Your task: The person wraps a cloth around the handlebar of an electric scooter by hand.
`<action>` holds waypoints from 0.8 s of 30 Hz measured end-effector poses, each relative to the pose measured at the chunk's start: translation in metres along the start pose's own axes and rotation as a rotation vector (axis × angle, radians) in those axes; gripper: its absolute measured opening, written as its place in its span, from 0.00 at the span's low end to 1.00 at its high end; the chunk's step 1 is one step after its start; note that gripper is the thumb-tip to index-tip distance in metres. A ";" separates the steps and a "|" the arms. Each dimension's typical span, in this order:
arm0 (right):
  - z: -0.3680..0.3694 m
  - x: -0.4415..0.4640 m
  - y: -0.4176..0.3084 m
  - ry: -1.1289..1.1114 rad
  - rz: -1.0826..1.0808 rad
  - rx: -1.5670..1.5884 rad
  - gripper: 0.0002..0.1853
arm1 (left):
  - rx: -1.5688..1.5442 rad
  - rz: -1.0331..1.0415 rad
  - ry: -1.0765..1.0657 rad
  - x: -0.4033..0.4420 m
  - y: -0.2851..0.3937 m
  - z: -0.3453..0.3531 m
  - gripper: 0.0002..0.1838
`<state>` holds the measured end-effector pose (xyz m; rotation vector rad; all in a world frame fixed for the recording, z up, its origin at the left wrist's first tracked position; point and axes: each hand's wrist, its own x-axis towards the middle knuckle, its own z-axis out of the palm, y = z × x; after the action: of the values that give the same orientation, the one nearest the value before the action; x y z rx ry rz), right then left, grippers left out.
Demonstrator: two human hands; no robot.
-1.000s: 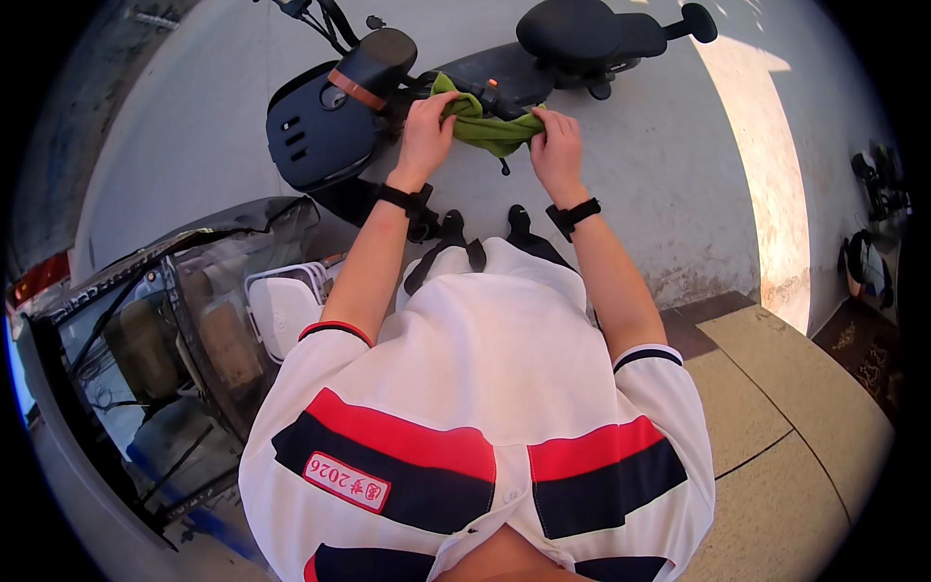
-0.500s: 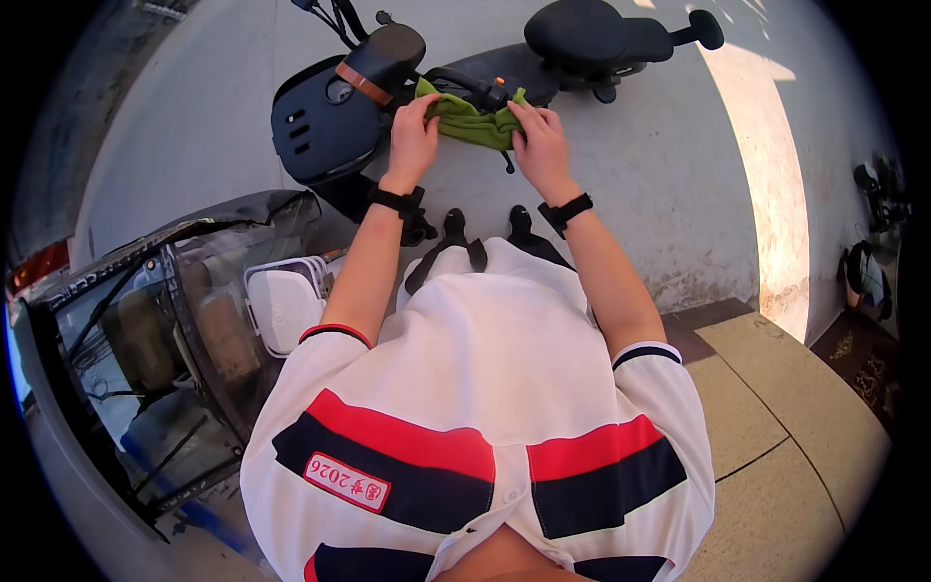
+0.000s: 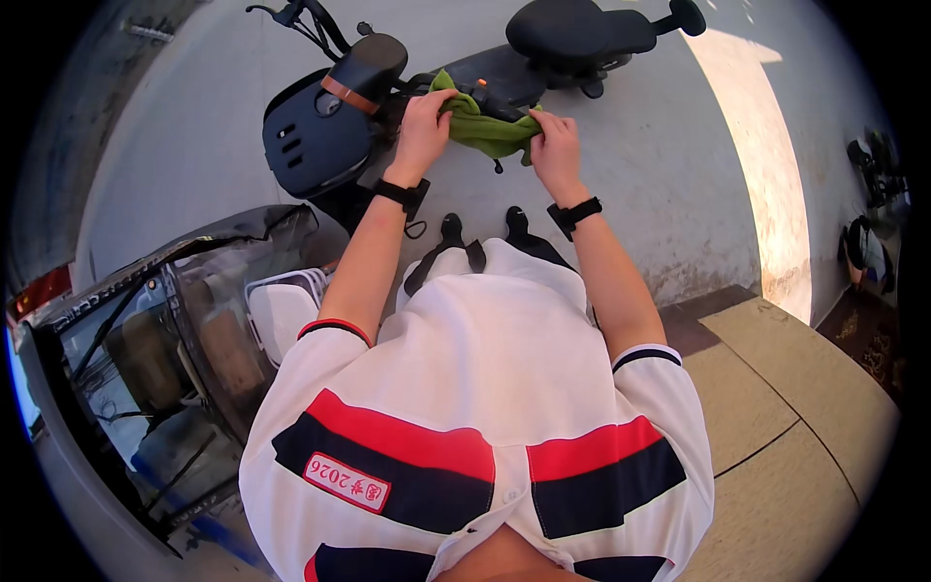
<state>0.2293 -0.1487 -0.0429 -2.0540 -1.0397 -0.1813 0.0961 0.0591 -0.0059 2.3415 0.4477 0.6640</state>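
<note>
A green cloth (image 3: 490, 134) is stretched between my two hands, sagging in folds in the middle. My left hand (image 3: 424, 131) pinches its left end, with a corner sticking up above the fingers. Its right end is gripped by my right hand (image 3: 556, 155), and a flap hangs below those fingers. Just beyond the cloth stands a dark electric scooter (image 3: 315, 141), with its black seat (image 3: 572, 34) at the upper right. Part of the scooter's handlebar area is hidden behind the cloth; I cannot tell whether the cloth touches it.
To my left is a vehicle with a clear plastic cover (image 3: 208, 320) and a white folding seat or panel (image 3: 283, 315). A tiled ledge (image 3: 776, 388) lies at my right. Shoes (image 3: 866, 254) sit at the far right. My feet (image 3: 517, 223) are on the concrete floor.
My hands have moved slightly apart and the cloth is spread wider between them. The scooter now appears a little farther left and higher in view.
</note>
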 end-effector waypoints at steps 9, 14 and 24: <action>0.000 0.013 -0.012 0.040 0.041 0.026 0.19 | -0.033 -0.081 -0.104 0.008 0.018 -0.010 0.15; 0.008 0.027 -0.021 0.047 0.055 0.165 0.18 | -0.090 -0.111 0.003 0.019 0.040 -0.024 0.14; 0.020 0.034 -0.035 -0.082 -0.059 0.191 0.21 | -0.317 -0.242 0.128 0.034 0.050 -0.020 0.11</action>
<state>0.2216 -0.1023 -0.0200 -1.8728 -1.1242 -0.0272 0.1196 0.0494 0.0523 1.9182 0.6230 0.7130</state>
